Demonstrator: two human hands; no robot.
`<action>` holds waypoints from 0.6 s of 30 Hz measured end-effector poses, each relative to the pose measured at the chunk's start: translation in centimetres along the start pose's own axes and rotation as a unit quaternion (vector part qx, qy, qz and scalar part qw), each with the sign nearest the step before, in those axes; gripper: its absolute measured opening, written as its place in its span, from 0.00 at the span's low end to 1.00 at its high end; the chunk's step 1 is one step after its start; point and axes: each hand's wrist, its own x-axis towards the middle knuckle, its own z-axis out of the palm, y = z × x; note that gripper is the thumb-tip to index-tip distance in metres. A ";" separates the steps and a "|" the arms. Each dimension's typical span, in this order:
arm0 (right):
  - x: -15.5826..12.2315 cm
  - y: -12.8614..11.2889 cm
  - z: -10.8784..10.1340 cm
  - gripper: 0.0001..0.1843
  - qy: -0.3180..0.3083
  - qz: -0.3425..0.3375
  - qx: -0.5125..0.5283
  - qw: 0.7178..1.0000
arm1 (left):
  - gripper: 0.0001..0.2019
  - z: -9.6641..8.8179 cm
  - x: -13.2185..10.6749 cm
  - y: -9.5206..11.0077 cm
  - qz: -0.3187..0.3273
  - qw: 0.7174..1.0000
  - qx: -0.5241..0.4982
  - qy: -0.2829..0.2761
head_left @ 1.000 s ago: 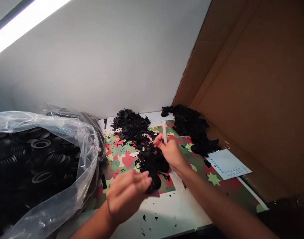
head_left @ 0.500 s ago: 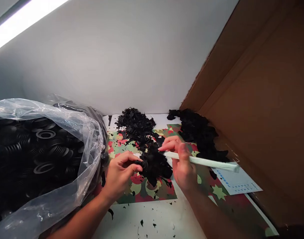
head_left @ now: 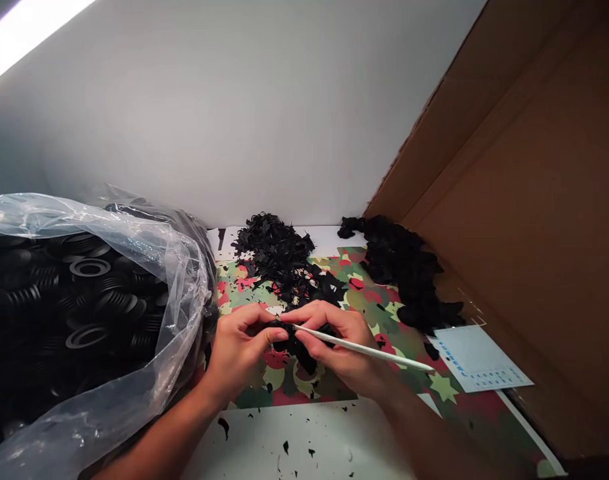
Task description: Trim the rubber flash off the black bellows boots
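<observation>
My left hand (head_left: 239, 350) is closed, thumb and forefinger pinched on a small black rubber piece (head_left: 280, 333), mostly hidden by the fingers. In my right hand (head_left: 342, 343) is a thin white stick-like tool (head_left: 374, 350), gripped near one end; its long tail points right and slightly down. That gripped end meets the black piece between both hands' fingertips, so I cannot tell what its tip looks like. Beneath and behind the fingers lie black rubber scraps (head_left: 307, 357) on a camouflage-patterned sheet (head_left: 254, 397).
A clear plastic bag (head_left: 184, 293) full of black ribbed rubber parts (head_left: 89, 300) stands at left. A heap of black shreds (head_left: 274, 243) lies behind my hands. More black pieces (head_left: 409, 273) line the cardboard wall (head_left: 524, 220) at right, near a white printed card (head_left: 484, 357).
My right hand has come left and down to meet the left fingers. The white tool has swung with it, its near end now at the black piece. My left hand stays nearly still.
</observation>
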 end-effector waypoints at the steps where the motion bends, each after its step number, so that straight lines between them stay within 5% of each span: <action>1: 0.0 -0.1 0.0 0.10 -0.004 0.002 -0.007 1.000 | 0.08 0.0 0.0 -0.1 0.002 1.000 0.004 0.002; 18: 0.2 -0.1 -0.6 0.10 -0.033 -0.069 -0.097 0.992 | 0.08 -0.2 0.2 -0.5 0.018 0.999 0.043 -0.012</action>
